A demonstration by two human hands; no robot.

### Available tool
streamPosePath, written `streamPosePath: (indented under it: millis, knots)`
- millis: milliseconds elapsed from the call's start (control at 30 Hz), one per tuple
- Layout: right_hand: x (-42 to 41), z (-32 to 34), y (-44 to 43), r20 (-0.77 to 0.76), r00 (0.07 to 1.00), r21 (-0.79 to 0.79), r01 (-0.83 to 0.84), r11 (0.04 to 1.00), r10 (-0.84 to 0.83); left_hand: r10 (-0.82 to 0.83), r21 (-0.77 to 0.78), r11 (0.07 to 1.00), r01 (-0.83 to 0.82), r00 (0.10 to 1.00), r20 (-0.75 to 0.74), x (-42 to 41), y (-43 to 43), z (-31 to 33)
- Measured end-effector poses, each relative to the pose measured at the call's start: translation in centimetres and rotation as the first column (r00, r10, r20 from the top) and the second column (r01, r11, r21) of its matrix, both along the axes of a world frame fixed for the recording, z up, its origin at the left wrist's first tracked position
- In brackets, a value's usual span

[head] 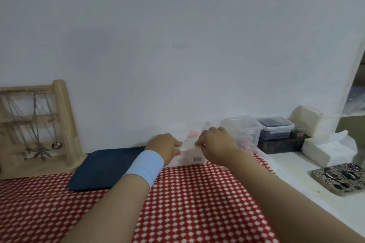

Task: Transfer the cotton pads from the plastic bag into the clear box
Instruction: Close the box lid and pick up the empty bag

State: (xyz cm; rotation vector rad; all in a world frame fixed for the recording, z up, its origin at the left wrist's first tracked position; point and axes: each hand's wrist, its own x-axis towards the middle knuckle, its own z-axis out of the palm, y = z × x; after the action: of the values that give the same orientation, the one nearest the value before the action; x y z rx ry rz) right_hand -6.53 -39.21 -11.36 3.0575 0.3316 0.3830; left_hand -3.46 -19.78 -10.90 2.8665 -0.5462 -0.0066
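White wall fills most of my view; below it a red dotted cloth (197, 199) covers the table. Against the wall's foot lies the bag (190, 154), a pale flat pack with a barcode facing me, its long axis running left to right along the wall.

Both hands are on it. My left hand (166, 147), above a blue wristband (145, 165), has its fingers curled over the bag's left part, thumb underneath. My right hand (215, 144) pinches the upper edge just beside it. The two grips sit close together near the bag's middle, so I judge I am about to pull the plastic apart there. I cannot see whether it is already open, and no pads show.

What matters for the next move: the clear box (249, 126) stands to the right of the bag, just behind my right hand, its lid apparently on. The right hand is nearer, so it should carry the pads while the left steadies the bag.

A navy pouch (104, 167) lies to the left.
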Motion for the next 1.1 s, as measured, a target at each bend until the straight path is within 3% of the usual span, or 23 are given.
streamPosePath:
  millis: [233, 333, 433, 533, 600, 667, 767, 867, 967, 1100]
  knots:
    - [-0.4, 0.8, 0.1, -0.040, 0.999, -0.034, 0.033, 0.999, -0.034, 0.001, 0.019, 1.000, 0.000, 0.998, -0.062, -0.5, -0.1, 0.3]
    - [-0.9, 1.5, -1.5, 0.131, 0.970, -0.067, 0.216, 0.974, -0.206, -0.005, -0.033, 0.999, 0.003, 0.996, -0.084, -0.5, -0.4, 0.8]
    - [-1.2, 2.4, -2.9, 0.142, 0.905, -0.162, 0.422, 0.892, -0.402, -0.037, -0.111, 0.993, 0.032, 0.999, -0.039, -1.2, -0.5, 1.3]
    - [-1.3, 3.2, -3.9, 0.149, 0.883, -0.144, 0.464, 0.874, -0.444, -0.048, -0.239, 0.970, 0.041, 0.999, -0.023, -1.9, -1.0, 1.9]
    - [-1.2, 3.9, -4.2, 0.184, 0.885, -0.032, 0.441, 0.897, -0.428, -0.051, -0.327, 0.944, 0.039, 0.998, -0.028, -2.4, -1.3, 2.5]
    - [-1.3, 5.2, -4.2, 0.193, 0.902, 0.254, 0.334, 0.908, -0.386, -0.054, -0.436, 0.899, 0.035, 0.998, -0.033, -2.8, -1.4, 3.0]
    - [-2.2, 7.1, -3.3, 0.200, 0.947, 0.710, 0.035, 0.703, -0.250, -0.037, -0.658, 0.753, -0.005, 0.998, -0.050, -3.4, -1.3, 3.7]
    - [-3.5, 8.9, -1.6, 0.261, 0.960, 0.819, -0.164, 0.550, -0.103, -0.051, -0.834, 0.541, -0.108, 0.986, -0.161, -4.2, -0.7, 4.5]
    - [-4.3, 10.3, 0.0, 0.265, 0.963, 0.868, -0.257, 0.424, 0.041, -0.091, -0.875, 0.458, -0.156, 0.971, -0.221, -5.0, 0.6, 5.2]
    - [-4.4, 10.0, 2.1, 0.250, 0.964, 0.905, -0.265, 0.333, 0.088, -0.058, -0.914, 0.369, -0.166, 0.978, -0.201, -5.3, 2.9, 5.1]
